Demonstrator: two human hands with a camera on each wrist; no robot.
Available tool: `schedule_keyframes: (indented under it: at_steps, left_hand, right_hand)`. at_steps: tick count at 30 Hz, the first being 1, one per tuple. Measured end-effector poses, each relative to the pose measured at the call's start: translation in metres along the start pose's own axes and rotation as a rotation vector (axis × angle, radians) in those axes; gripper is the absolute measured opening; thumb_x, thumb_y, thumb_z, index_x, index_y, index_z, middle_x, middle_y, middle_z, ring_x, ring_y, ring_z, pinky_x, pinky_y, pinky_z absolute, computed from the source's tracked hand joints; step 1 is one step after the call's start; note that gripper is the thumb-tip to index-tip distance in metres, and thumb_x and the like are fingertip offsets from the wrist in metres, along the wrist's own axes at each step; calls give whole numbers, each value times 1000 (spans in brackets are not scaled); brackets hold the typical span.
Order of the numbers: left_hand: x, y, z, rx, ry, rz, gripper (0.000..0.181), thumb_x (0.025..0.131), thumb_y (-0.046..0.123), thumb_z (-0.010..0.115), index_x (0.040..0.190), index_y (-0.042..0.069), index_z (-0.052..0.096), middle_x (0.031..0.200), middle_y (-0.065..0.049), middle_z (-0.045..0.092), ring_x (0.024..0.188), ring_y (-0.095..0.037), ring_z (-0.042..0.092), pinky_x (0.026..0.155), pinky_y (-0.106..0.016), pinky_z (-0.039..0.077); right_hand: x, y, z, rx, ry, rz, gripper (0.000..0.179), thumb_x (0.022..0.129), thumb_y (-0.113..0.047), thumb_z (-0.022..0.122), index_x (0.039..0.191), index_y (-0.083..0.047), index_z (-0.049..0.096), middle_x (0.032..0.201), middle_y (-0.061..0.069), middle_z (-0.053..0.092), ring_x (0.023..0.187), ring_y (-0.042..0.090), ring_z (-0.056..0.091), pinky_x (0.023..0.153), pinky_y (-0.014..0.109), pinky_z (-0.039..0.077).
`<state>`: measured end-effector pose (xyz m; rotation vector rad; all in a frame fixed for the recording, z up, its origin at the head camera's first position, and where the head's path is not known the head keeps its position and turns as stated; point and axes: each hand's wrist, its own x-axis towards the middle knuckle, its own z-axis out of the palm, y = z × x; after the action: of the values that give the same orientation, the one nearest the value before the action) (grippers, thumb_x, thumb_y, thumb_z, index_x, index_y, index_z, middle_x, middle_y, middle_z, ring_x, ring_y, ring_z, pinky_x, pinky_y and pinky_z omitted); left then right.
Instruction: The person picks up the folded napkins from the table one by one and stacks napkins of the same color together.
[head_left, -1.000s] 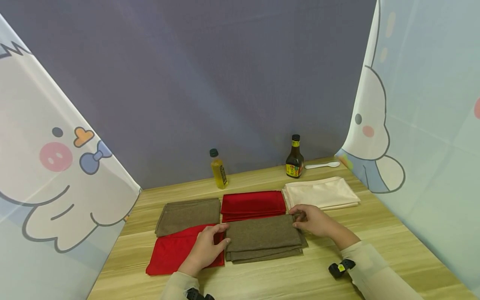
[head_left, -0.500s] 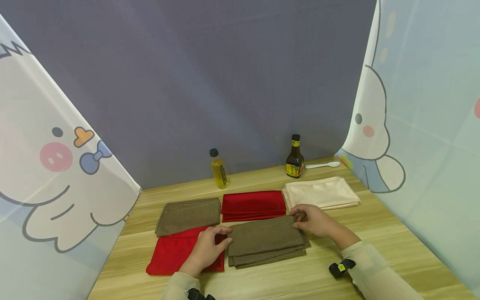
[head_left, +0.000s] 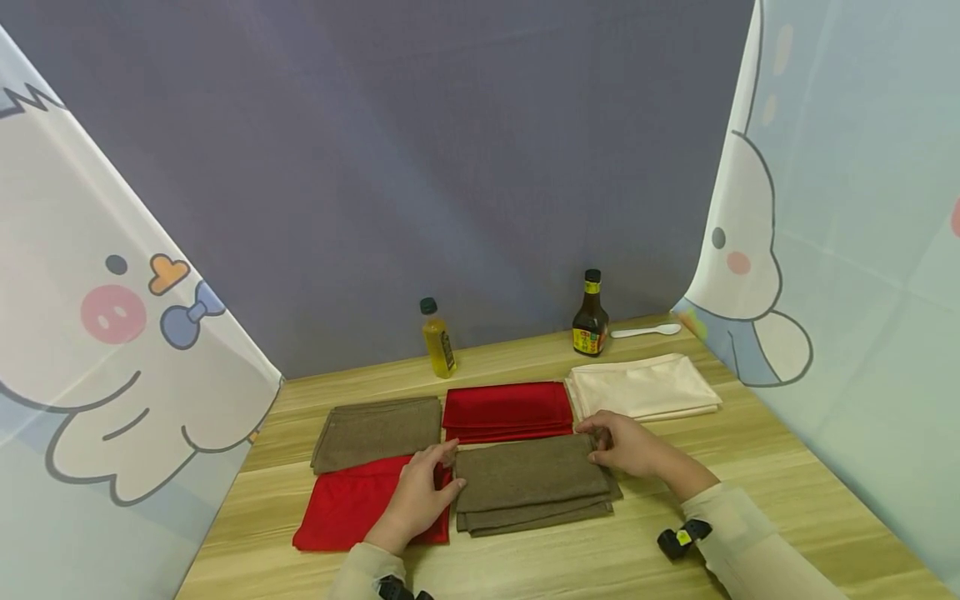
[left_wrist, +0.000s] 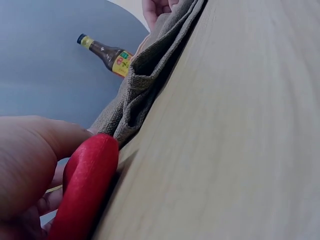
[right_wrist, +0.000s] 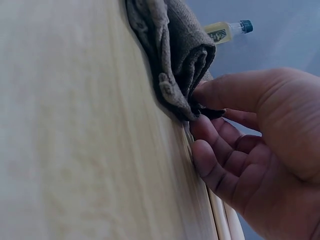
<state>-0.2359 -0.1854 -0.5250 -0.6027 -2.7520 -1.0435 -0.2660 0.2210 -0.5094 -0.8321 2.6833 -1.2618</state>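
Big gray backdrop (head_left: pixel 480 167), wood desk (head_left: pixel 540 567), folded brown cloth (head_left: pixel 528 475) front-center beside a red cloth (head_left: pixel 352 504). Right grip (head_left: pixel 630 446) is pinching its far corner; left grip (head_left: pixel 420 492) is loosely spread at the opposite edge, holding nothing. Imo a one-sided tug could skew it.

Near brown cloth (head_left: pixel 528 479): matte, coarse weave. Folded into a layered rectangle, wider than deep. Lies flat on table (head_left: pixel 540 567), long sides running roughly left to right. Shows lower layers poking out unevenly at near side and right end. Gapes loosely between folds. Sits just right of near red cloth (head_left: pixel 352 504).
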Motion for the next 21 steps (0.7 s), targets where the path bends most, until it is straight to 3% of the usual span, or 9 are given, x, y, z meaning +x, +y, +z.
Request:
schedule_keyframes:
  at_steps: [8, 21]
  left_hand:
    - [0, 1, 0, 35, -9, 5, 62, 91, 18, 84, 147, 9, 58, 130, -4, 68, 119, -26, 58, 103, -56, 39]
    - [1, 1, 3, -5, 7, 0, 56, 87, 14, 87, 138, 16, 64, 119, 4, 67, 114, -21, 58, 100, -55, 38]
  right_hand:
    - [-1, -1, 0, -5, -17, 33, 33, 92, -4, 80, 123, -5, 68, 86, -4, 60, 73, 9, 55, 63, 26, 50]
    - [0, -2, 1, -20, -9, 7, 25, 90, -3, 81, 102, -13, 62, 82, -5, 56, 71, 8, 54, 63, 27, 48]
